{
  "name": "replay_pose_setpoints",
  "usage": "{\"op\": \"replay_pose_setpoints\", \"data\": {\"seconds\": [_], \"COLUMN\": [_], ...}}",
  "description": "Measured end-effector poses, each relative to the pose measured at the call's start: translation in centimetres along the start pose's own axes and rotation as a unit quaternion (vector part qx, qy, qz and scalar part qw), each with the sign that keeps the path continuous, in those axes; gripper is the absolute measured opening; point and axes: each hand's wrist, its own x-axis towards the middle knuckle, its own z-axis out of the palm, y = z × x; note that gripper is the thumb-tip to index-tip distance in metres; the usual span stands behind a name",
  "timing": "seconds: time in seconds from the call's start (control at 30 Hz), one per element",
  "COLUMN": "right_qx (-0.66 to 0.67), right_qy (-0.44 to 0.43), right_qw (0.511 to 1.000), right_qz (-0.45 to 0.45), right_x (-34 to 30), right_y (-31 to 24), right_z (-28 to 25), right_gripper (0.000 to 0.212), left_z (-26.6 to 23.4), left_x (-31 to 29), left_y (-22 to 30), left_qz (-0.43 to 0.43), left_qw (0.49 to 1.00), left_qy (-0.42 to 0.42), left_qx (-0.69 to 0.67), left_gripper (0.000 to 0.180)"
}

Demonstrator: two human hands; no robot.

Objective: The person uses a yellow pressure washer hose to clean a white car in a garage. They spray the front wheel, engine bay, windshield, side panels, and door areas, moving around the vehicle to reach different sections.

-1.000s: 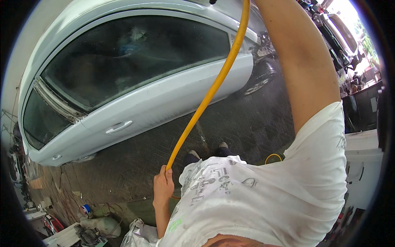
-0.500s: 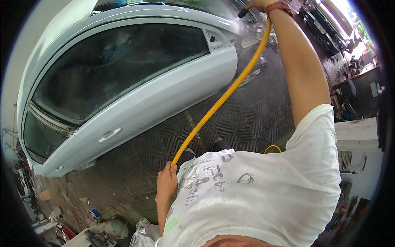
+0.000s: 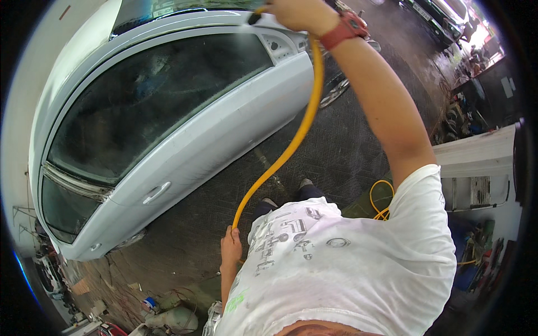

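My right hand, a red watch on its wrist, is raised at the top and closed round the end of a yellow hose. A black nozzle sticks out to its left, with pale spray fanning below it onto the side window of a light grey-white car. Lower down, my left hand grips the same hose beside my shirt. Between both hands the hose hangs in a curve. Wet-looking haze lies on the dark glass near the front pillar.
More yellow hose lies looped on the floor to my right. A dark car stands at the far right. Behind me on the left are a pale tank and clutter. A white panel is at the right.
My right hand has swung left with the nozzle, from the car's front end to above the side window's front corner. My left hand still grips the hose.
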Motion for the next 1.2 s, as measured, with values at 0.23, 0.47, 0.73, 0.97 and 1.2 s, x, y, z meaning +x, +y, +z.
{"op": "replay_pose_setpoints", "data": {"seconds": [0.23, 0.47, 0.73, 0.97, 1.2], "right_qx": [0.106, 0.029, -0.084, 0.176, 0.214], "right_qy": [0.207, 0.01, -0.123, -0.077, -0.003], "right_qw": [0.968, 0.999, 0.968, 0.975, 0.931], "right_qz": [-0.094, -0.026, 0.202, 0.112, 0.296], "right_x": [5.8, 1.1, -10.3, -15.8, -28.2], "right_y": [-15.3, -9.8, 3.6, -9.5, -2.6], "right_z": [-5.5, -4.6, 2.8, 3.5, 7.5], "right_gripper": [0.017, 0.025, 0.027, 0.028, 0.029], "left_z": [0.5, -0.4, 0.6, 7.6, 15.8], "left_x": [-0.7, -1.4, -1.0, -4.1, -11.2], "left_y": [-6.8, -4.4, -2.9, -11.1, -11.3], "left_qz": [-0.011, 0.029, 0.1, -0.011, -0.076], "left_qw": [0.999, 0.998, 0.993, 1.0, 0.997], "left_qy": [0.015, -0.03, -0.06, -0.019, 0.032], "left_qx": [-0.027, -0.041, -0.022, 0.001, -0.005], "left_gripper": [0.066, 0.062, 0.054, 0.051, 0.051]}}
